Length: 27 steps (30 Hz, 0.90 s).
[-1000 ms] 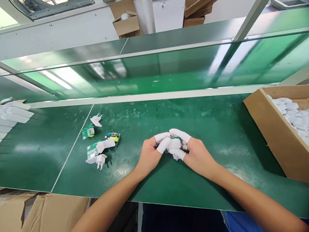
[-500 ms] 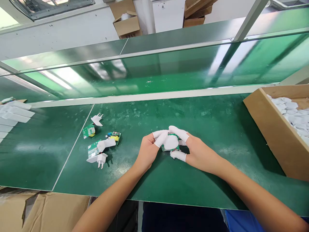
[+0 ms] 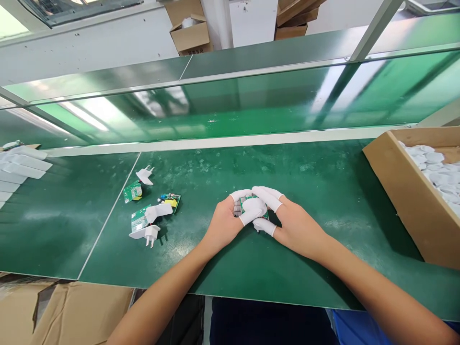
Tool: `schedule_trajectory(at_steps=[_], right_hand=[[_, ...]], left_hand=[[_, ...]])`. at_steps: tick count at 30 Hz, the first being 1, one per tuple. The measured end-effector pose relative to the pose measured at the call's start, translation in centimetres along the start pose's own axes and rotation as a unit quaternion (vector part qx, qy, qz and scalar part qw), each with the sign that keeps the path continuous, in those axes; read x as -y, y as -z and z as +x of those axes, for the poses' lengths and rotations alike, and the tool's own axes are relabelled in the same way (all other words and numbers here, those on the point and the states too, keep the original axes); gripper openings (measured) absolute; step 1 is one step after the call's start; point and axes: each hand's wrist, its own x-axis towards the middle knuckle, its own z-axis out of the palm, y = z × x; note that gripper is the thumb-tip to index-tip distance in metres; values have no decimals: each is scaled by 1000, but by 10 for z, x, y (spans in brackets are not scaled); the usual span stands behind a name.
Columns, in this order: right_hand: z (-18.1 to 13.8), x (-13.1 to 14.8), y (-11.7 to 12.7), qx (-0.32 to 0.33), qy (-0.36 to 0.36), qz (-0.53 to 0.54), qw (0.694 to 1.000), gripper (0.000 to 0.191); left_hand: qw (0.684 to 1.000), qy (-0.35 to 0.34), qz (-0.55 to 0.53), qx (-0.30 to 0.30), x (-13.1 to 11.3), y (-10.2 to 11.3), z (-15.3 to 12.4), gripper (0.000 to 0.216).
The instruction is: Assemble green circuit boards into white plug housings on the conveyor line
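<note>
The green circuit board [image 3: 244,198] sits between both hands, with a rounded white piece [image 3: 250,204] lying over its face; whether it touches the surface [image 3: 219,167] beneath is hard to tell. The left hand [image 3: 225,221], at 8 o'clock of the board, is closed on it, thumb laid across the white piece and fingers behind. The right hand [image 3: 297,229], at 4 o'clock, is also closed on it, fingertips over the upper edge and thumb below. White covers sheath the fingers.

0.5 s ago the left thumb was at the 10 o'clock edge, leaving most of the white piece showing; now it covers the lower part. That suggests pressing or settling the piece against the board.

At 9 o'clock lie 3 loose boards [image 3: 139,219] and 2 pronged white plugs [image 3: 151,234], well apart from the hands. Farther out, between 9 and 10 o'clock, white casings [image 3: 27,165] stand in a row. At 3 o'clock, a cardboard box [image 3: 398,201] holds many white discs [image 3: 440,170].
</note>
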Motion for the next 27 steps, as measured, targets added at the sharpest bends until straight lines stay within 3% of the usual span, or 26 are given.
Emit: schedule_trajectory(at_steps=[9, 16, 21, 27], right_hand=[[2, 4, 11, 28, -30, 3, 999, 60], [1, 0, 11, 12, -6, -15, 1000, 60], [2, -2, 10, 16, 7, -17, 1000, 62], [2, 0, 14, 21, 31, -19, 999, 63]], left_hand=[[996, -6, 1, 84, -8, 5, 2, 52], [989, 0, 12, 144, -14, 14, 3, 55], [993, 9, -11, 116, -6, 11, 4, 67], [995, -1, -17, 95, -1, 8, 6, 63]])
